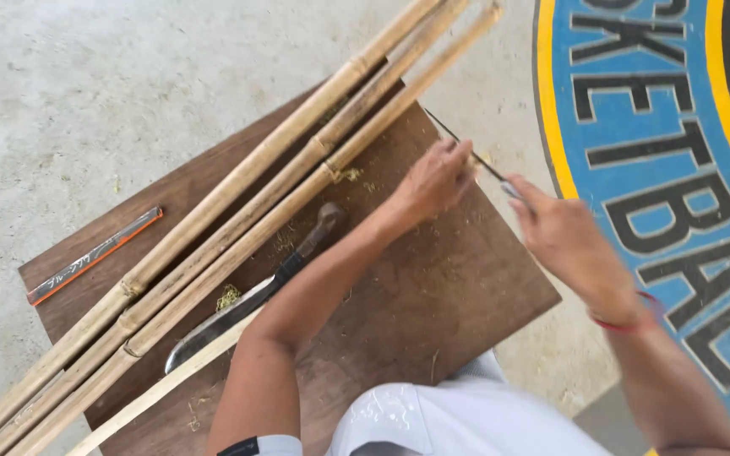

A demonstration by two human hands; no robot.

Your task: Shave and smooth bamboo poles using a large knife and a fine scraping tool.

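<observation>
Head view: both hands pinch a thin dark rod over a board.
Left hand (434,179) and right hand (561,232) each close on the rod (483,162) beside three bamboo poles (238,228); a slip could bend it or jab a finger, and the machete (247,304) lies near the forearm. Brown board (433,312) rests on concrete floor (86,93), beside a painted blue-and-yellow emblem (661,127).

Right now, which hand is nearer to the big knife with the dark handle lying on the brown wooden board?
The left hand. It sits just right of the knife handle, its forearm crossing above the blade. The right hand is farther right, by the board edge.
</observation>
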